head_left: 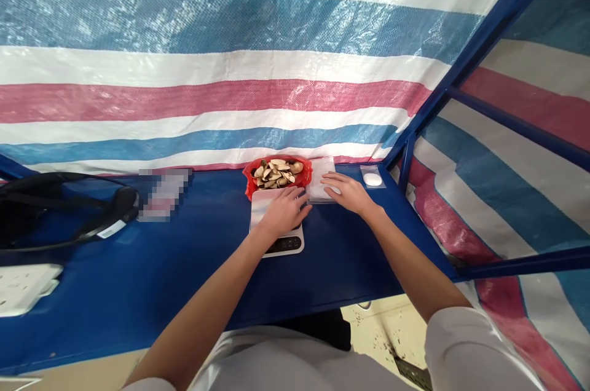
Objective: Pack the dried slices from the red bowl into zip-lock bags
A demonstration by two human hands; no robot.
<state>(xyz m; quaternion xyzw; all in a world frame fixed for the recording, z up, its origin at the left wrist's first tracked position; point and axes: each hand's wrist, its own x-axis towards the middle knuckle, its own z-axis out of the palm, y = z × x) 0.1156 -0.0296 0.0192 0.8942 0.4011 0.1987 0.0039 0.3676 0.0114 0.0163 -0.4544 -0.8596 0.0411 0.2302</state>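
My left hand (282, 214) is open, palm down, with its fingers spread over a white digital scale (300, 242). I cannot tell whether it presses on the scale's plate. Just beyond the fingertips is an opened red plastic bag (250, 187), filled with cream-and-dark slices (278, 174) whose kind I cannot make out. To the right, my right hand (346, 190) lies open with fingers stretched over a stack of clear plastic bags (317, 189). Its palm hides part of their right edge.
A small clear packet with a white oval item (372, 179) lies right of my right hand. On the left are a black strapped headset (124, 203), a blurred-out patch (165, 195) and a white power strip (25, 288). Striped sheeting and blue frame bars (516, 128) border the blue table (184, 268).
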